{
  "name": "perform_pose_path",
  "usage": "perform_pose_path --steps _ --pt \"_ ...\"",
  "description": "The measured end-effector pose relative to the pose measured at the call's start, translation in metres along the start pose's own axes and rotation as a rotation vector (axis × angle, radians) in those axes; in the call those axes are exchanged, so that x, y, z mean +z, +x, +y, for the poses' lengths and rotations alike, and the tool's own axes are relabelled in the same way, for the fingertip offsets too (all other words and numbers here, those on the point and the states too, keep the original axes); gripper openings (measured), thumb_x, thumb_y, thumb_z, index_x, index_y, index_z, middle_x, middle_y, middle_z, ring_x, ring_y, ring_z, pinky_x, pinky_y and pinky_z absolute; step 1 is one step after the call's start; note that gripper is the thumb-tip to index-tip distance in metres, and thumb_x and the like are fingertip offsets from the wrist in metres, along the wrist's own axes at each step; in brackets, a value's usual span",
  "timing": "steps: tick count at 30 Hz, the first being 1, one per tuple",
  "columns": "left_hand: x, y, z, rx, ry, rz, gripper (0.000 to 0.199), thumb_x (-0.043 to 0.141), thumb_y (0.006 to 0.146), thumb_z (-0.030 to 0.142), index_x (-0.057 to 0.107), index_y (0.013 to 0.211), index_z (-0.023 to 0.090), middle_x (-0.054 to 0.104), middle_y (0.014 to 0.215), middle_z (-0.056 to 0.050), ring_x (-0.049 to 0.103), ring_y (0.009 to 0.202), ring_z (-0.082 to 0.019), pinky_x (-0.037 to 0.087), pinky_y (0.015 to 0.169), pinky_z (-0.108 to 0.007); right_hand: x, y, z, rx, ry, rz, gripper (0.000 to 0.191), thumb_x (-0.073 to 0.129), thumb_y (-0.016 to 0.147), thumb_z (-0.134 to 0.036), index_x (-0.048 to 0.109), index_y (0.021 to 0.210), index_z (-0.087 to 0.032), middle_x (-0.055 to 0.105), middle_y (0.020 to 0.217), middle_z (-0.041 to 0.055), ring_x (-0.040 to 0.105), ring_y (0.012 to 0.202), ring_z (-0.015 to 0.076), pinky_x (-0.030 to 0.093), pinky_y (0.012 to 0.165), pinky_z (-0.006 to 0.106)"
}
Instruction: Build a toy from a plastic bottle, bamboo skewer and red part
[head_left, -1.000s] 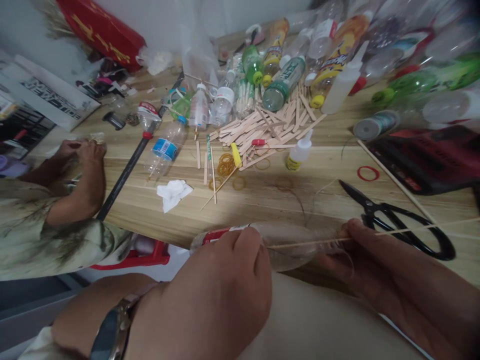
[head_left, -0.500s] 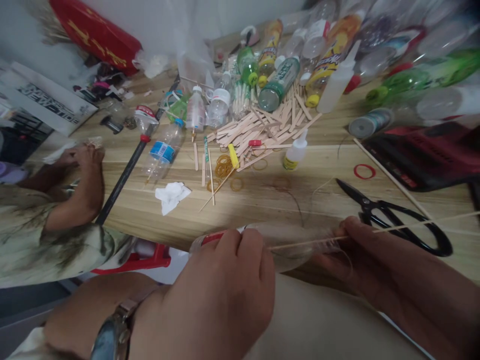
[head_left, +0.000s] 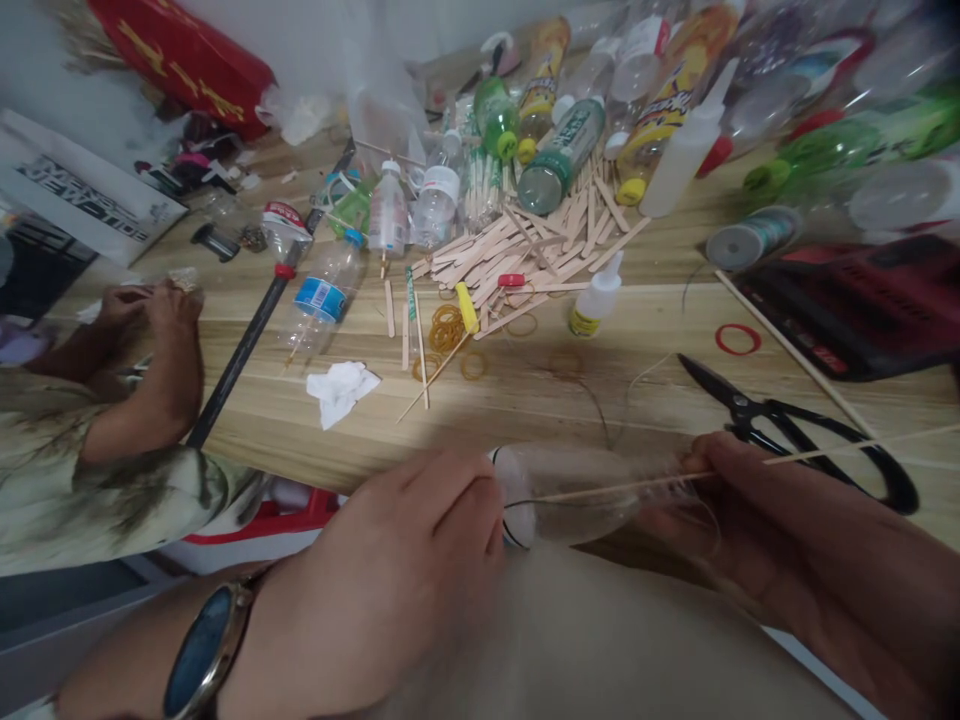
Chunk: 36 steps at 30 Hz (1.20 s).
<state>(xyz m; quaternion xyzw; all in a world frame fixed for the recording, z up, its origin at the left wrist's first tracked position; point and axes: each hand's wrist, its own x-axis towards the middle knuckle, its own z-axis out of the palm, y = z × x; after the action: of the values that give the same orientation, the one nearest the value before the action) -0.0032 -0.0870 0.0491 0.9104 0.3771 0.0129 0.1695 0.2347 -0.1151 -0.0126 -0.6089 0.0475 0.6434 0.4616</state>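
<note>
A clear plastic bottle (head_left: 577, 490) lies sideways between my hands at the table's front edge. My left hand (head_left: 405, 550), with a watch on its wrist, has its fingers wrapped round the bottle's left end. A dark band or thread circles the bottle just beside those fingers. At the other end my right hand (head_left: 735, 510) grips the bottle with thumb and fingers, and a thin wooden stick (head_left: 795, 457) runs along the bottle and out past the thumb. Black scissors (head_left: 765, 410) lie right behind my right hand.
Flat wooden sticks (head_left: 510, 250) are heaped mid-table, with rubber bands (head_left: 447, 328) and a small glue bottle (head_left: 597, 300) nearby. Many bottles stand or lie behind. A bottle with a blue label (head_left: 321, 298) and crumpled tissue (head_left: 341, 392) are left of them. Another person's hands (head_left: 154, 305) work at the far left.
My left hand has slid left along the bottle, and the dark band now shows. My right hand keeps its grip. The view has shifted slightly.
</note>
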Motion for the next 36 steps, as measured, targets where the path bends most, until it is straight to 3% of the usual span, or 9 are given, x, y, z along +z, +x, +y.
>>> perform_pose_path --steps 9,12,17,22,27,34,36 --pt "0.004 -0.003 -0.002 0.04 0.096 0.056 0.03 0.04 0.099 0.013 0.063 0.08 0.021 0.07 0.09 -0.005 0.063 0.072 -0.022 0.049 0.06 -0.035 0.007 -0.005 -0.003 0.112 0.058 -0.016 0.045 0.093 0.033 -0.023 0.076 0.075 -0.018 0.078 0.096 0.0173 0.076 0.079 0.0288 0.066 0.057 0.026" --pt "0.005 0.0 -0.001 0.028 0.132 0.059 0.032 0.04 0.096 0.008 0.063 0.079 0.02 0.07 0.085 -0.005 0.063 0.07 -0.022 0.051 0.058 -0.035 0.008 -0.005 -0.004 0.124 0.065 0.019 0.053 0.091 0.034 -0.022 0.077 0.085 -0.016 0.077 0.099 0.0191 0.075 0.075 0.0292 0.067 0.059 0.034" --pt "0.005 0.002 0.005 0.063 0.228 0.05 0.031 0.04 0.087 0.0 0.064 0.079 0.02 0.07 0.082 -0.006 0.064 0.067 -0.023 0.053 0.055 -0.035 0.008 -0.004 -0.002 0.12 0.038 0.023 0.053 0.092 0.03 -0.022 0.076 0.08 -0.016 0.076 0.094 0.0187 0.074 0.078 0.0307 0.067 0.062 0.034" --pt "-0.002 0.01 0.019 0.03 0.35 -0.109 0.028 0.041 0.077 0.001 0.061 0.078 0.021 0.068 0.074 -0.007 0.064 0.061 -0.026 0.05 0.048 -0.036 0.009 -0.004 -0.001 0.128 0.036 0.019 0.052 0.095 0.03 -0.026 0.075 0.077 -0.017 0.075 0.091 0.0169 0.073 0.077 0.0301 0.067 0.062 0.034" --pt "-0.011 0.025 0.026 -0.042 0.382 -0.323 0.022 0.043 0.076 0.006 0.057 0.078 0.023 0.066 0.07 -0.007 0.062 0.056 -0.026 0.041 0.042 -0.034 0.013 -0.006 -0.004 0.13 0.026 0.052 0.049 0.091 0.029 -0.026 0.076 0.075 -0.017 0.077 0.091 0.0175 0.073 0.071 0.0273 0.066 0.055 0.029" --pt "-0.02 0.041 0.024 0.052 0.438 -0.49 0.03 0.045 0.066 -0.003 0.061 0.081 0.019 0.07 0.079 -0.007 0.064 0.067 -0.024 0.039 0.048 -0.03 0.008 -0.003 -0.002 0.115 0.009 0.05 0.051 0.095 0.026 -0.032 0.077 0.072 -0.018 0.077 0.09 0.0154 0.074 0.076 0.0289 0.067 0.06 0.029" --pt "-0.019 0.039 0.024 0.079 0.466 -0.49 0.03 0.046 0.065 -0.003 0.061 0.08 0.019 0.069 0.076 -0.006 0.062 0.064 -0.024 0.037 0.047 -0.03 0.008 -0.003 -0.002 0.112 -0.011 0.054 0.057 0.096 0.024 -0.034 0.078 0.075 -0.017 0.077 0.092 0.0171 0.074 0.081 0.0316 0.067 0.059 0.028"
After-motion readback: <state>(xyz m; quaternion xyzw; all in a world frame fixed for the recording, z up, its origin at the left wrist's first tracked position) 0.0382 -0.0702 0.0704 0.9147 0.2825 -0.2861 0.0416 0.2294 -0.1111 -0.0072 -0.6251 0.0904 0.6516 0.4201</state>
